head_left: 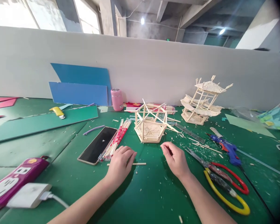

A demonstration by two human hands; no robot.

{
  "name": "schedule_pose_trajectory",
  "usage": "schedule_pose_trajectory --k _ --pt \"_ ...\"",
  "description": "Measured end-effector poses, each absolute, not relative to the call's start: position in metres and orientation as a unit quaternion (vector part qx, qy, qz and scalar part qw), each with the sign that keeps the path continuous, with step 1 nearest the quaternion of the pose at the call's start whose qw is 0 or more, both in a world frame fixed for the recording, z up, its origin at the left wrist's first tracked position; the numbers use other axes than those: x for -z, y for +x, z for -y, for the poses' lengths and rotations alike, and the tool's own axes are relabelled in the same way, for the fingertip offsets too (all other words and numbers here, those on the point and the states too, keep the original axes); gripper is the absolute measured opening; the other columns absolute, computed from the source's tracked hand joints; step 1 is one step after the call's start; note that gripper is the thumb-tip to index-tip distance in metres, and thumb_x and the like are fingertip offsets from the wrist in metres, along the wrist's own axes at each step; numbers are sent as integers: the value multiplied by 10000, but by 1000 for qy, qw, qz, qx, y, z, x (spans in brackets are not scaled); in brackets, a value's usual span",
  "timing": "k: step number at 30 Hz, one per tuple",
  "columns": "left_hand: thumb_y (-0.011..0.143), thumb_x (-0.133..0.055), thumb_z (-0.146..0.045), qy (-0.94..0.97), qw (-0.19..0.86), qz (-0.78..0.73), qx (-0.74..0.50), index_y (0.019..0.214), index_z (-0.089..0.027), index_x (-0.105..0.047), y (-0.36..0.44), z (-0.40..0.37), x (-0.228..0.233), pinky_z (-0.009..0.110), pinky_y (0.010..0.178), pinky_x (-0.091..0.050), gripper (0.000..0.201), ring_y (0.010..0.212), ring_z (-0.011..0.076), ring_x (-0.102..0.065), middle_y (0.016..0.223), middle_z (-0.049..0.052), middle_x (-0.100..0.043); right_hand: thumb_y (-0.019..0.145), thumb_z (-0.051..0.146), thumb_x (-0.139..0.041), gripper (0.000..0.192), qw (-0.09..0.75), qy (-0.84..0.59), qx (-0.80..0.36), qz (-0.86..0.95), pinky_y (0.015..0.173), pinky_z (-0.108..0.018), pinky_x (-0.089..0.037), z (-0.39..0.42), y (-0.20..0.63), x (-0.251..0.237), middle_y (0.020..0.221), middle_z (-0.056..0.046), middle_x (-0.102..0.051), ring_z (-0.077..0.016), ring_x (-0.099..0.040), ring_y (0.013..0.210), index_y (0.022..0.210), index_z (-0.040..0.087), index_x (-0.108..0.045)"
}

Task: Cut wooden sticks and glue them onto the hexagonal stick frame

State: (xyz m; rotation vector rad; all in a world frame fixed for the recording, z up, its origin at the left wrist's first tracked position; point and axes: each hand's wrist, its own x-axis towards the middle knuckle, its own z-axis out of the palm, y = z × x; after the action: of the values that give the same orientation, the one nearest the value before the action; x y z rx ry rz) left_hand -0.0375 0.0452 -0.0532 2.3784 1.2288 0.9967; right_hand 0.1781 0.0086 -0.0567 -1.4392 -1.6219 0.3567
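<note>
My left hand (121, 162) is closed, fingers curled under, in front of a bundle of pale sticks in red-patterned wrapping (118, 138). A single wooden stick (140, 164) shows on both sides of that hand; whether the fingers touch it is hidden. My right hand (176, 158) is curled closed, thumb against the fingers, with nothing visible in it. Just beyond both hands stands a small stick-built frame (151, 129) with a polygonal slatted base, upright posts and crossing sticks on top. Neither hand touches it.
Scissors with red and yellow handles (220, 177) and a blue glue gun (228, 151) lie right. A stick pagoda (204, 102) stands behind them. Left are a phone (99, 144), a purple power strip (21, 177) and a pink jar (117, 99). A ruler (190, 133) lies among scraps.
</note>
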Motion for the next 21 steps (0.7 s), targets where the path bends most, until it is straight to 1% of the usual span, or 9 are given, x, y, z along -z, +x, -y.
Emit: schedule_pose_trajectory --k 3,8,11,13,15,17,21 --pt "864 -394 -242 829 78 -441 -334 700 -174 -601 -42 -38 62 350 699 -407 273 722 214 -513 757 83 -603 867 324 -386 221 443 -581 -123 671 554 -253 -360 -8 183 59 640 -2 -542 -153 -493 572 762 205 -540" --pt "864 -357 -161 828 -4 -464 -314 942 -166 -574 -44 -40 69 373 737 -389 231 820 238 -515 872 99 -604 875 307 -381 218 425 -567 -107 697 548 -249 -359 -4 181 57 623 1 -538 -148 -492 558 756 206 -533" --pt "848 -367 -139 831 -37 -466 -300 992 -169 -558 -44 -39 69 370 731 -382 242 827 242 -514 867 92 -604 880 295 -373 234 413 -555 -98 715 551 -250 -362 -3 178 57 629 -4 -547 -147 -501 571 744 205 -541" --pt "824 -382 -120 835 -52 -465 -291 914 -174 -581 -44 -37 67 360 716 -378 225 805 235 -513 846 83 -602 886 286 -365 247 404 -548 -92 727 560 -252 -368 -4 175 57 646 -12 -560 -144 -508 589 742 202 -548" --pt "791 -403 -109 839 -62 -462 -281 773 -188 -591 -44 -35 64 349 700 -373 205 775 225 -508 796 66 -596 891 277 -369 252 395 -542 -87 737 561 -254 -377 -5 173 58 650 -10 -563 -136 -509 594 738 195 -552" --pt "774 -418 -117 840 -71 -463 -274 657 -195 -572 -43 -33 61 341 689 -365 208 745 217 -499 731 50 -579 894 276 -396 242 385 -537 -85 746 560 -256 -394 -7 172 58 649 6 -556 -123 -513 592 738 177 -553" --pt "779 -408 -131 835 -84 -472 -269 618 -189 -557 -41 -31 59 335 677 -351 227 719 206 -485 685 44 -559 889 296 -447 226 366 -528 -90 761 581 -268 -441 -10 170 60 676 25 -560 -107 -537 605 752 155 -559"
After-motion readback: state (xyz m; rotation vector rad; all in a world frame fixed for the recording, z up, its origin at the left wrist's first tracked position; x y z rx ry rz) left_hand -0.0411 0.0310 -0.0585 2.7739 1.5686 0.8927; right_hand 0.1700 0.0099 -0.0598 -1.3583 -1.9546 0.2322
